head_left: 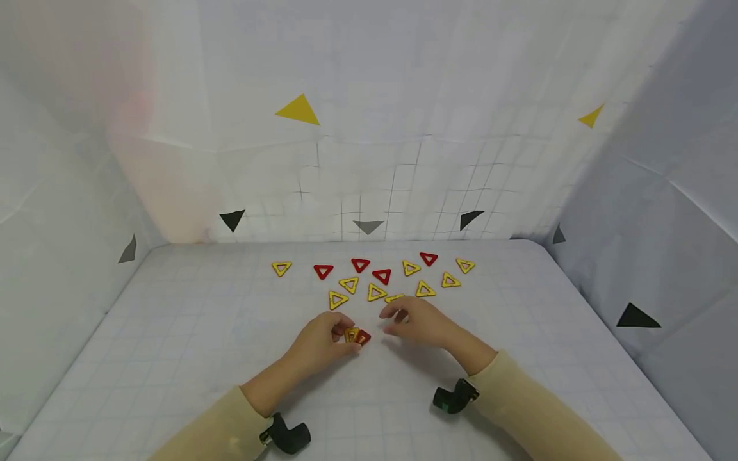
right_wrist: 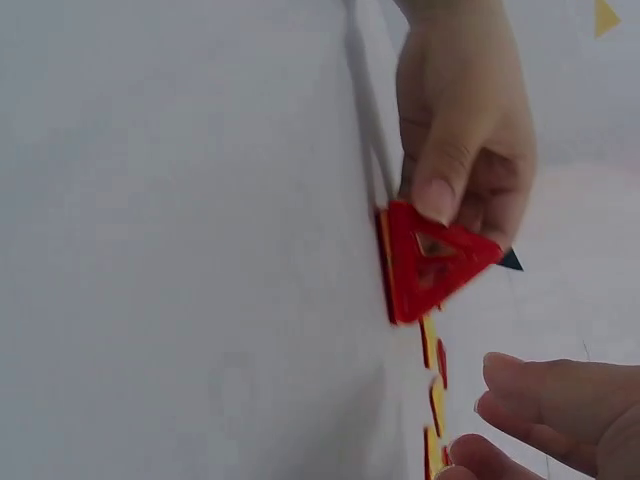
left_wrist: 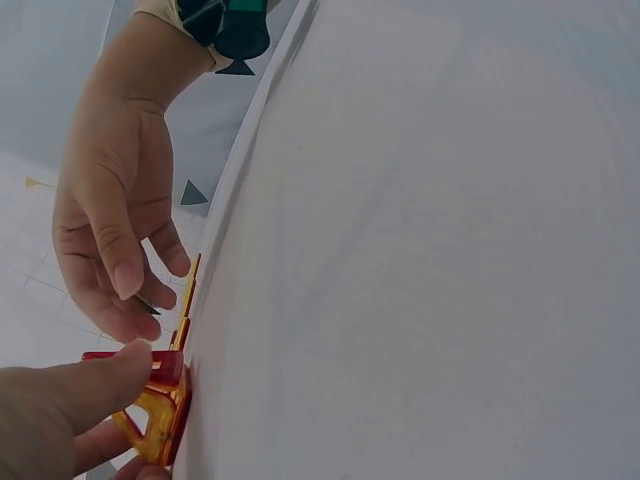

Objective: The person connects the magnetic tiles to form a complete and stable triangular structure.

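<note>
Left hand, one: near centre, to the left, thumb and fingers pinching a small cluster of hollow triangular pieces. Cluster, one: a red triangle and a yellow triangle showing, touching and set at an angle; whether they are fastened together, or bear on the white table, cannot be told. Right hand, one: just right of the cluster and apart from it, thumb and fingers parted, nothing gripped. Loose red triangles, four, lying flat on the far side of the table; loose yellow triangles, nine, strewn among and around them, one of these partly hidden just beyond the right hand. Step in hand, by judgement: the left hand steadies the cluster while the right stands ready beside it, either for adjusting the pieces or for taking up another. Next move, by judgement: the left pinch calls for a firm hold without twisting; the right fingers, a careful closing on one edge, clear of the cluster's standing faces.
</note>
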The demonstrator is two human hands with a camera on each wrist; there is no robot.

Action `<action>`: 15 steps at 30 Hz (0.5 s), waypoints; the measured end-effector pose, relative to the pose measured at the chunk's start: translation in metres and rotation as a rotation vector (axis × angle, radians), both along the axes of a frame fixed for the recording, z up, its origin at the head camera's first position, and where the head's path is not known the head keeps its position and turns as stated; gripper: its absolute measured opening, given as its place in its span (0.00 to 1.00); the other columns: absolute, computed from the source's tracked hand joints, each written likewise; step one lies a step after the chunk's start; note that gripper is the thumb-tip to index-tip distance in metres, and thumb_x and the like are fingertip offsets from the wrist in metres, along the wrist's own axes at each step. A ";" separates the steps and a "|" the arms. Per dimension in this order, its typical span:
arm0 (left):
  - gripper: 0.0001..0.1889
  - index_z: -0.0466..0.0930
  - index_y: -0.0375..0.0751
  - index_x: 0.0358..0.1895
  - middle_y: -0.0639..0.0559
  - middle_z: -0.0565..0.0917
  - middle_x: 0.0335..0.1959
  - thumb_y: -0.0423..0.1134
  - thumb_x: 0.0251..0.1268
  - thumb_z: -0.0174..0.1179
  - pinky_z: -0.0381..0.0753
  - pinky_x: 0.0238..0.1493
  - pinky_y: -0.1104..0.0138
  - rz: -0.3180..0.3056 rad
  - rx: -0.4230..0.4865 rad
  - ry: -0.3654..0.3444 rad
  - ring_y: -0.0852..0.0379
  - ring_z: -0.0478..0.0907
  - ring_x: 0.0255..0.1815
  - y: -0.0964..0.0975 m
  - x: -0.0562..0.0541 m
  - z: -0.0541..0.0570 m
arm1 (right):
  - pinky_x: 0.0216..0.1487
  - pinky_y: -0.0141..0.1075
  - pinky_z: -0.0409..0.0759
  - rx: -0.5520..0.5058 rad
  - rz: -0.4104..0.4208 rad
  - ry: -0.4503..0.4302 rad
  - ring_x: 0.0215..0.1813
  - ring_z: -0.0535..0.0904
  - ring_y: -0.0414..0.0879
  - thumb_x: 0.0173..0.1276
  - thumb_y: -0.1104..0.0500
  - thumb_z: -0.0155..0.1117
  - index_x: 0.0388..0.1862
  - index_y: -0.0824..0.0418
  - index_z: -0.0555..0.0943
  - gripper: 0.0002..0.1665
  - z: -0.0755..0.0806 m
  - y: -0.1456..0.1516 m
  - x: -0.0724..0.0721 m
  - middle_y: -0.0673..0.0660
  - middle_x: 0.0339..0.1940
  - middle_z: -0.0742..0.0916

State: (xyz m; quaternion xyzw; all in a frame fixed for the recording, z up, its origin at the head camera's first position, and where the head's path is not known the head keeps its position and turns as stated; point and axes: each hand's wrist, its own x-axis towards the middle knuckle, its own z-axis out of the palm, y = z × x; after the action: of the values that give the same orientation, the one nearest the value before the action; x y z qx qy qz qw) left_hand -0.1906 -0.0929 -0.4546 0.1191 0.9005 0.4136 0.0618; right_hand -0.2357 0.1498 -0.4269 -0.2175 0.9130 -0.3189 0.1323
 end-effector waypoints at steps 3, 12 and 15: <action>0.21 0.83 0.44 0.50 0.56 0.80 0.42 0.47 0.55 0.76 0.78 0.48 0.61 -0.014 0.002 -0.017 0.58 0.75 0.42 -0.001 -0.001 0.000 | 0.43 0.37 0.79 0.012 -0.038 0.001 0.46 0.79 0.43 0.64 0.54 0.74 0.48 0.52 0.86 0.14 0.002 0.009 -0.007 0.47 0.46 0.85; 0.20 0.83 0.48 0.52 0.60 0.81 0.44 0.46 0.57 0.75 0.78 0.52 0.60 -0.086 0.008 -0.043 0.59 0.76 0.46 -0.007 -0.007 -0.003 | 0.43 0.38 0.79 0.005 -0.054 0.017 0.50 0.79 0.47 0.64 0.56 0.74 0.50 0.54 0.86 0.15 -0.002 0.025 -0.026 0.49 0.47 0.84; 0.20 0.82 0.49 0.53 0.60 0.82 0.45 0.46 0.58 0.74 0.77 0.55 0.59 -0.112 0.011 -0.060 0.59 0.77 0.48 -0.009 -0.008 -0.003 | 0.44 0.39 0.79 0.002 -0.081 0.003 0.52 0.78 0.48 0.64 0.57 0.74 0.50 0.53 0.86 0.15 -0.003 0.026 -0.030 0.49 0.48 0.85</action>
State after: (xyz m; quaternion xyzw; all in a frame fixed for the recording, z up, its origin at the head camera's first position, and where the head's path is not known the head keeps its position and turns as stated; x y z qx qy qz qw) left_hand -0.1985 -0.1019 -0.4580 0.1571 0.8879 0.4179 0.1111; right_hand -0.2659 0.1758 -0.4301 -0.1806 0.9216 -0.3225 0.1181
